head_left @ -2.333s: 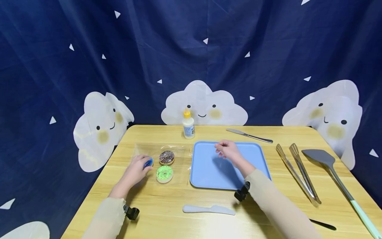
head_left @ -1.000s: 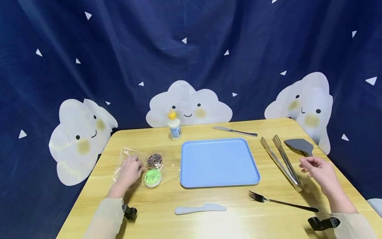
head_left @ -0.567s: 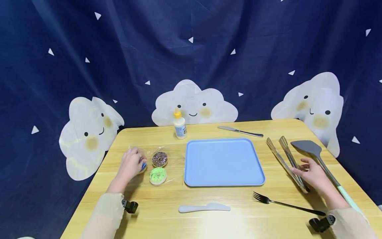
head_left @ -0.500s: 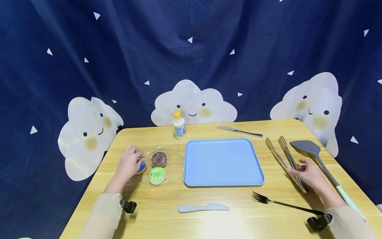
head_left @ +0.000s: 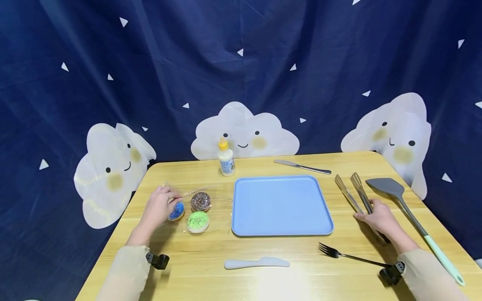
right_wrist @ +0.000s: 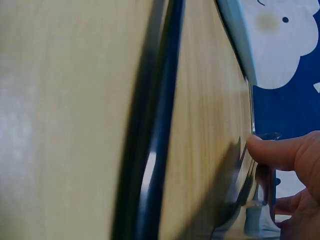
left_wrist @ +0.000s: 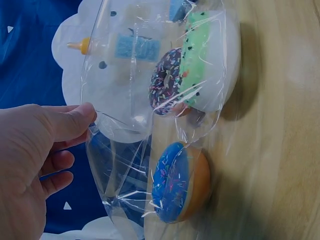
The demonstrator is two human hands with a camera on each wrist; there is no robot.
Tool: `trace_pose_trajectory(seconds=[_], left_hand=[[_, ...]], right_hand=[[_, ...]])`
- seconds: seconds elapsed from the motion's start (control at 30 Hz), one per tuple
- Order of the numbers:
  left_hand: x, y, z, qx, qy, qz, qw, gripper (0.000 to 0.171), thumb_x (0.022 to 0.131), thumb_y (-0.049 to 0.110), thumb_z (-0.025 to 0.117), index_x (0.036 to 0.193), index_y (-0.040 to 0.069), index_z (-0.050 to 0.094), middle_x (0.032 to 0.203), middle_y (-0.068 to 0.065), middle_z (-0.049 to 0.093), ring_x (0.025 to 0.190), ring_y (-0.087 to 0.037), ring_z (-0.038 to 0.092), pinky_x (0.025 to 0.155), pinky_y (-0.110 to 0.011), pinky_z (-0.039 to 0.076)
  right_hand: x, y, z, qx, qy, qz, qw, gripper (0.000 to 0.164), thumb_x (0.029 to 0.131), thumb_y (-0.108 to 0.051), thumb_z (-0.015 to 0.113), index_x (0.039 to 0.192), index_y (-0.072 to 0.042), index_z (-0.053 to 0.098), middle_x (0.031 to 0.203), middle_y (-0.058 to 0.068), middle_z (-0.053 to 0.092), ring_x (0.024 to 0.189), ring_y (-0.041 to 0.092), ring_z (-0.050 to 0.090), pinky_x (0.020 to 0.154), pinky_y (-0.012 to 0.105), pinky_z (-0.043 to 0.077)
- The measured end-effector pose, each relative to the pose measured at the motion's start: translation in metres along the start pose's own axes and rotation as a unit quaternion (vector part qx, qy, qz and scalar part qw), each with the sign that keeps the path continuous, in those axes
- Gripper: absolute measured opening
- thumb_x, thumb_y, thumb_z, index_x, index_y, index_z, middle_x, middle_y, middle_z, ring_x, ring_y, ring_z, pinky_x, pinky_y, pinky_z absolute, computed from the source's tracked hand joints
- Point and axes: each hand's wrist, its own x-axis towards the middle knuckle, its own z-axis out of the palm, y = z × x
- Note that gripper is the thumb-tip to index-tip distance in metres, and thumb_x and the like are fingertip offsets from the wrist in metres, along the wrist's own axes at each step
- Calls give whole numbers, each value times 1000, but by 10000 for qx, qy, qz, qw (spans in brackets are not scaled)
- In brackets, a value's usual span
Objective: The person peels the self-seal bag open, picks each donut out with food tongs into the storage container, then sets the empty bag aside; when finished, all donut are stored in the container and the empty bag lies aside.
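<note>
In the head view, my left hand (head_left: pixel 160 204) is at the left of the table, above the donuts. Its thumb and forefinger pinch the edge of a clear plastic bag (left_wrist: pixel 117 165), plain in the left wrist view. A blue-iced donut (left_wrist: pixel 172 185), a chocolate sprinkled donut (head_left: pixel 201 202) and a green-iced donut (head_left: pixel 198 221) show through the film. My right hand (head_left: pixel 379 218) grips a pair of metal tongs (head_left: pixel 348 195), fingers on one arm and thumb on the other. The slotted ends point away from me, and the hand partly hides the middle of the tongs.
A blue tray (head_left: pixel 282 205) lies between the hands. Behind it are a yellow-capped bottle (head_left: pixel 227 162) and a table knife (head_left: pixel 301 167). In front lie a white plastic knife (head_left: pixel 257 263) and a black fork (head_left: pixel 350 256). A grey turner (head_left: pixel 410 215) lies far right.
My right hand has left the tray area, passed near the turner and come onto the tongs. My left hand has risen off the blue donut, uncovering it, and holds the bag's edge.
</note>
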Motion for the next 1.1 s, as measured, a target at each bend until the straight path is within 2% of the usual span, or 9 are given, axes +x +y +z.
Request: trace_pose_trajectory(seconds=[0.13, 0.27, 0.37, 0.43, 0.63, 0.73, 0.87, 1.0, 1.1], left_hand=[[1, 1, -2, -229, 16, 22, 9997, 7, 74, 5, 77, 78, 4, 72, 81, -7, 63, 77, -26, 52, 95, -49, 37], [0, 1, -2, -419, -113, -133, 9990, 6, 75, 5, 76, 78, 3, 71, 82, -7, 62, 80, -27, 52, 100, -50, 33], [-1, 0, -2, -542, -193, -277, 9980, 5, 77, 6, 75, 78, 3, 71, 83, -6, 62, 83, -27, 52, 101, -50, 32], [-1, -1, -1, -622, -253, -356, 9971, 6, 79, 8, 73, 77, 3, 70, 84, -6, 61, 84, -27, 52, 101, -50, 32], [-2, -3, -2, -638, -389, -536, 9958, 7, 82, 10, 71, 78, 4, 69, 86, -6, 61, 86, -27, 52, 89, -49, 41], [-3, -3, -1, -596, -399, -551, 9959, 8, 82, 10, 71, 79, 3, 69, 87, -7, 61, 86, -28, 52, 87, -49, 42], [-2, -2, 0, -562, -387, -536, 9962, 9, 82, 12, 71, 79, 3, 69, 87, -6, 61, 87, -28, 52, 85, -48, 42], [-1, -2, 3, -513, -400, -520, 9965, 8, 82, 12, 72, 79, 4, 70, 86, -5, 61, 87, -27, 52, 83, -46, 43], [-1, -2, 5, -500, -419, -521, 9965, 9, 81, 13, 72, 79, 4, 70, 86, -5, 61, 88, -26, 52, 80, -45, 43]], right_hand=[[1, 3, 1, -165, 164, -292, 9993, 68, 88, -24, 61, 123, 25, 31, 97, 39, 50, 84, 47, 52, 66, 52, 45], [0, 6, 1, -207, 266, -553, 9979, 50, 90, -20, 53, 114, 21, 39, 78, 21, 54, 69, 32, 51, 55, 39, 42], [-3, 7, -1, -68, 309, -655, 9973, 48, 93, -22, 51, 114, 20, 40, 72, 15, 53, 60, 25, 50, 48, 34, 40], [-7, 7, -3, 53, 401, -773, 9962, 50, 94, -22, 51, 118, 20, 38, 74, 16, 54, 56, 22, 50, 45, 33, 41], [-14, -9, -12, 316, 767, -1255, 9886, 50, 92, -22, 57, 125, 13, 40, 64, 11, 53, 42, 16, 46, 38, 31, 41], [-17, -23, -15, 316, 857, -1469, 9849, 53, 88, -23, 64, 126, 7, 42, 64, 8, 53, 43, 13, 46, 38, 29, 40], [-19, -43, -12, 271, 1114, -1900, 9751, 56, 80, -18, 72, 125, 4, 47, 80, 12, 59, 56, 10, 48, 45, 26, 41], [-22, -62, -6, 377, 1238, -2208, 9667, 56, 77, -13, 75, 124, 3, 49, 82, 11, 59, 56, 9, 47, 45, 26, 41], [-23, -75, 0, 351, 1414, -2536, 9563, 55, 74, -10, 76, 121, 4, 52, 85, 12, 59, 62, 12, 50, 49, 27, 43]])
